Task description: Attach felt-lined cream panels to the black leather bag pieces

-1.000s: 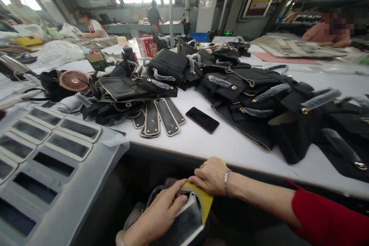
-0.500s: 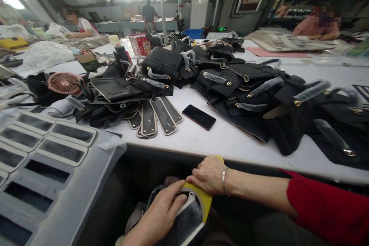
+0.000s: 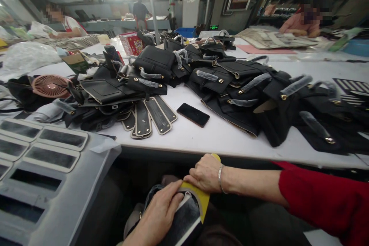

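While the person sits at the white table (image 3: 219, 138), both hands work low, under its near edge, over the lap. The thing there is a dark panel (image 3: 186, 219): black, fuzzy-looking face, thin pale border along its lower edge, rounded top end. A yellow sheet (image 3: 203, 199) lies under and behind it, showing as a curved yellow band around the panel's top and right side, with a small tip also poking out behind the right hand.

The left hand (image 3: 160, 213) lies flat on the panel, fingers stretched out and pressing, tips at the yellow band. The right hand (image 3: 205, 173) is curled, fingers closed onto the yellow sheet's top edge, just touching the left fingertips. Whether its thumb is under the sheet, cannot tell. It has a silver bracelet (image 3: 220, 178) at the wrist and a red sleeve (image 3: 325, 203) further up the arm.

On the table, well apart from the hands:
- a phone (image 3: 193, 114), face dark, lying flat
- a fanned stack of oblong dark strips (image 3: 150, 115) with pale edges, left of the phone
- a big heap of black handbags (image 3: 239, 84), handles wrapped in clear film
- a pink round fan (image 3: 49, 85) at far left

A grey tray (image 3: 72, 184) with oblong slots sits at lower left, some slots filled with dark inserts (image 3: 62, 138) that look like the panel. Other people work at far tables.
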{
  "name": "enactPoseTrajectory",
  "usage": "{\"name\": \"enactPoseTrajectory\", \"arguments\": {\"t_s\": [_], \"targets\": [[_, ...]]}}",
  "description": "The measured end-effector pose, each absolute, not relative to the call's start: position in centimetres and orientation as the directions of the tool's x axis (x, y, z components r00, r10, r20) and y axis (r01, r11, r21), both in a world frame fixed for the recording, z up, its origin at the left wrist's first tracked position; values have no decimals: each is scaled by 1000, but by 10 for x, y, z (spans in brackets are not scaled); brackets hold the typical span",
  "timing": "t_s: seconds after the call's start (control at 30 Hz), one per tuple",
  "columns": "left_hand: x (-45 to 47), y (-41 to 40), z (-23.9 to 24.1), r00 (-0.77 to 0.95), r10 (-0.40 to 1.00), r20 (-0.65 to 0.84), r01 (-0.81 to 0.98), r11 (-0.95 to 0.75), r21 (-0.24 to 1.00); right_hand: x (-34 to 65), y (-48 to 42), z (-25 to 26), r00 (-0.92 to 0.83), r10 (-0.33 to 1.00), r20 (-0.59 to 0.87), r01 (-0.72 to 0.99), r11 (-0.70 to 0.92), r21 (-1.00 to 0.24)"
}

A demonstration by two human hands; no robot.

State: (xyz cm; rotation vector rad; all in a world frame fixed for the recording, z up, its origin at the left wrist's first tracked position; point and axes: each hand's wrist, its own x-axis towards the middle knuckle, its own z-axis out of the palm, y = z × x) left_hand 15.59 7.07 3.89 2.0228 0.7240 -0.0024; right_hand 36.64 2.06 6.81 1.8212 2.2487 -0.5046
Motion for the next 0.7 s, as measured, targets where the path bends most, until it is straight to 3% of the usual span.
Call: {"name": "enactPoseTrajectory", "arguments": {"t_s": [0.7], "targets": [[154,64,39,883,431,-187,394,-463,794,353,-1,64,-143,922,-360,985,98,-138]]}}
